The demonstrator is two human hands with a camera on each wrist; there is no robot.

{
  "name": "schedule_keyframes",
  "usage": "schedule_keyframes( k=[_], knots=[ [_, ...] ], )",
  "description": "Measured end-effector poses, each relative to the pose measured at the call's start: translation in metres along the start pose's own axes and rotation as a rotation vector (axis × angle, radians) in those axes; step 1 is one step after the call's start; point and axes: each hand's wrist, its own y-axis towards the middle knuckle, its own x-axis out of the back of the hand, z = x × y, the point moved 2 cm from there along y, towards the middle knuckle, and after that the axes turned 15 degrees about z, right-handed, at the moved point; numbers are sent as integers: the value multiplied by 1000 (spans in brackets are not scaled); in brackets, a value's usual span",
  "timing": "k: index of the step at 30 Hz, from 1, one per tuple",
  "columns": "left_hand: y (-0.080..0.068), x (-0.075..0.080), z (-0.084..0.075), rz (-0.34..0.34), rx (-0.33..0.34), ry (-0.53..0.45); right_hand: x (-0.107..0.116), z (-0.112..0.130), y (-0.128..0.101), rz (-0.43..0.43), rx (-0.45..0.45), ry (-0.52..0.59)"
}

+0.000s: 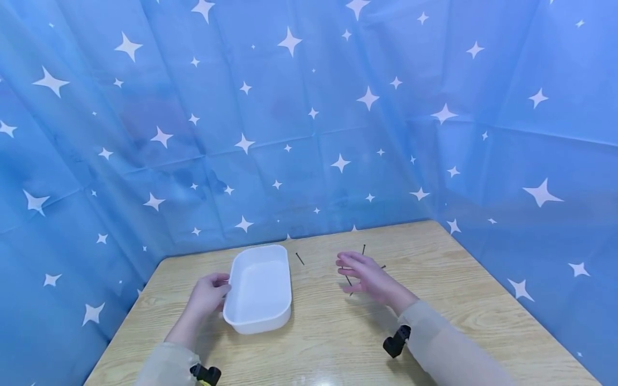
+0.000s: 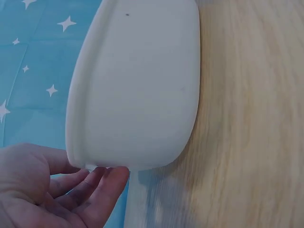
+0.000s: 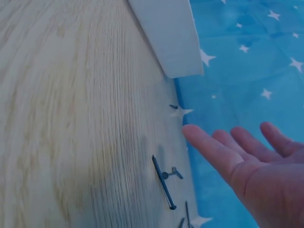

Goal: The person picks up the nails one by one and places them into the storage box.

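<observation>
On the left of the table stands a white rectangular tray (image 1: 260, 284) with rounded corners, its inside bare. The left hand (image 1: 208, 294) is at the tray's left side. In the left wrist view its fingers (image 2: 111, 190) touch the outer wall and rim of the tray (image 2: 135, 95) at one end, not curled round it. The right hand (image 1: 369, 277) hovers with spread fingers over several dark nails on the right, partly hiding them. In the right wrist view, one long nail (image 3: 164, 183) lies beside others below the hand (image 3: 256, 166), which holds nothing.
A single nail (image 1: 300, 259) lies just right of the tray. The wood-grain table (image 1: 318, 338) ends at a blue curtain (image 1: 309, 118) with white stars, behind and at both sides. A small black camera (image 1: 397, 341) is strapped on the right sleeve.
</observation>
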Motion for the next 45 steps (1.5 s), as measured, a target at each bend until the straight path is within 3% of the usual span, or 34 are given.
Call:
schedule_keyframes(
  k=[10, 24, 32, 37, 45],
  knots=[
    [-10, -11, 5, 25, -50, -112, 6, -1, -16, 9, -1, -32],
    [-28, -24, 8, 28, -74, -123, 13, -2, -41, 42, -7, -78],
    [-32, -25, 6, 25, -76, -117, 16, -1, -44, 62, 13, -81],
    [-32, -25, 7, 7, -76, -101, 18, 3, -39, 10, 20, -165],
    [-33, -25, 5, -7, -92, -84, 21, 21, -30, -90, -3, -413]
  ],
)
